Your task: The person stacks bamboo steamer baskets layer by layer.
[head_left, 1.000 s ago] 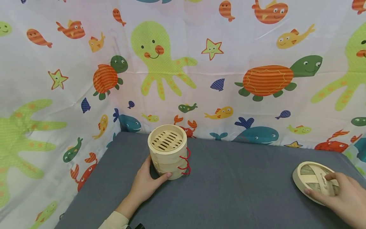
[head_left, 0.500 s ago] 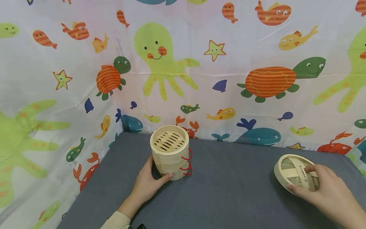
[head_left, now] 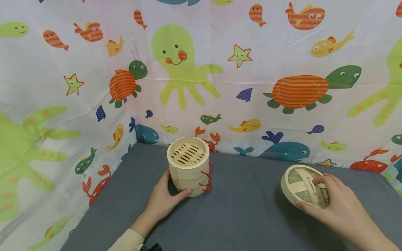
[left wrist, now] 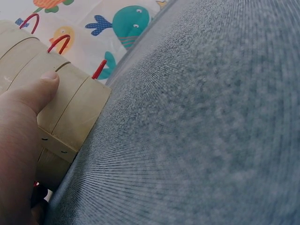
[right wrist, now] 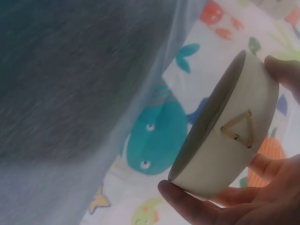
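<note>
A round bamboo steamer stands upright at the left of the table, slatted top uncovered, red loops on its right side. My left hand grips its lower left side, thumb across the front; in the left wrist view the thumb presses the steamer wall. At the right, my right hand holds the woven bamboo lid tilted above the table, apart from the steamer. The right wrist view shows the lid edge-on between spread fingers and thumb. The far fingers of my left hand are hidden behind the steamer.
A grey cloth covers the table. Behind and to the left hangs a white curtain printed with sea animals, meeting the table's back edge close behind the steamer.
My right hand has carried the lid leftward, closer to the steamer. The left hand and steamer hold their place; the whole head view has shifted slightly.
</note>
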A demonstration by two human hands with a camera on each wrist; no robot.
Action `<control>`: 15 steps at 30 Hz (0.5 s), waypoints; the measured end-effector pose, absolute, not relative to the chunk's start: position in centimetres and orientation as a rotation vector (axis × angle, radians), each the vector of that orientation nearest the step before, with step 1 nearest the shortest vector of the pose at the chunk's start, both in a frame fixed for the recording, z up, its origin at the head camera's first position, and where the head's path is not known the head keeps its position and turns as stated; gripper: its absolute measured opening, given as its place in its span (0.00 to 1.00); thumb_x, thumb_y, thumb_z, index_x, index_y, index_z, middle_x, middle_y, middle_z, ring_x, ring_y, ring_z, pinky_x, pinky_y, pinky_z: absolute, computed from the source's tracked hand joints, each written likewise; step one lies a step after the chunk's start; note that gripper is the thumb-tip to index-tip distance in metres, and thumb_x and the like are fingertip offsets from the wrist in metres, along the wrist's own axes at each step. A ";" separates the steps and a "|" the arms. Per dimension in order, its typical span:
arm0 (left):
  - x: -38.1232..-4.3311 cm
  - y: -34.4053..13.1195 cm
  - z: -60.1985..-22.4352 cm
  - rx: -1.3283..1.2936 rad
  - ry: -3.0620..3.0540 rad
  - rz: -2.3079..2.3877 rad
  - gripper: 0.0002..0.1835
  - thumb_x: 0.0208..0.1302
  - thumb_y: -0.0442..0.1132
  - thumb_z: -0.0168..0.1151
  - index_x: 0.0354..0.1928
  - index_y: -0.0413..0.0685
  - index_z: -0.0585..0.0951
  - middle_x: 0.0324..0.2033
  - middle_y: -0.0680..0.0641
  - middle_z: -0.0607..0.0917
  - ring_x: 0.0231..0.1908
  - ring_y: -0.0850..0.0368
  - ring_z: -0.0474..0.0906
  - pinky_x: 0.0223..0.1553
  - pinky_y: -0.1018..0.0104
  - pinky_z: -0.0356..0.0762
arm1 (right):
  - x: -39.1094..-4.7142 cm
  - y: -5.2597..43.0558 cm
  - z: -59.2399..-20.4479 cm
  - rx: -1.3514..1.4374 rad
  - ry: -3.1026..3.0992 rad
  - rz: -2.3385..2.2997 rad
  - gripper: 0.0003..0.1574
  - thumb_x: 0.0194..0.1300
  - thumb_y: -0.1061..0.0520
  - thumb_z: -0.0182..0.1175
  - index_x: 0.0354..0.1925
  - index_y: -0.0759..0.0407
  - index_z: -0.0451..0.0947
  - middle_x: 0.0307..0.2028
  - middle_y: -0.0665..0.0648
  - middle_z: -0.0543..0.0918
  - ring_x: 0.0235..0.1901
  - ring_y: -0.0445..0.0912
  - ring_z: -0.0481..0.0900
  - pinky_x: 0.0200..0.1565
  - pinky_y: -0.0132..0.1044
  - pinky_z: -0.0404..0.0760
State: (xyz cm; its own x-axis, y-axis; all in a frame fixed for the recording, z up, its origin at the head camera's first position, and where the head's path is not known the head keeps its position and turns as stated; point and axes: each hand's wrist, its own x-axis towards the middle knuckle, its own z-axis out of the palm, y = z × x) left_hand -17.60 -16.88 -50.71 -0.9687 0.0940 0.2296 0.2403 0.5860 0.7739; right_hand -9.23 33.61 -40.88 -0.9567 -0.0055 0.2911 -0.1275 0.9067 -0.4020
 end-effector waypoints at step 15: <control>-17.6 -16.9 -50.6 -0.283 -2.648 -1.338 0.63 0.59 0.68 0.81 0.87 0.51 0.58 0.80 0.44 0.68 0.79 0.43 0.65 0.75 0.34 0.66 | -10.5 28.6 -38.2 0.312 -2.668 0.677 0.48 0.47 0.35 0.89 0.55 0.55 0.77 0.59 0.63 0.81 0.51 0.63 0.77 0.41 0.58 0.77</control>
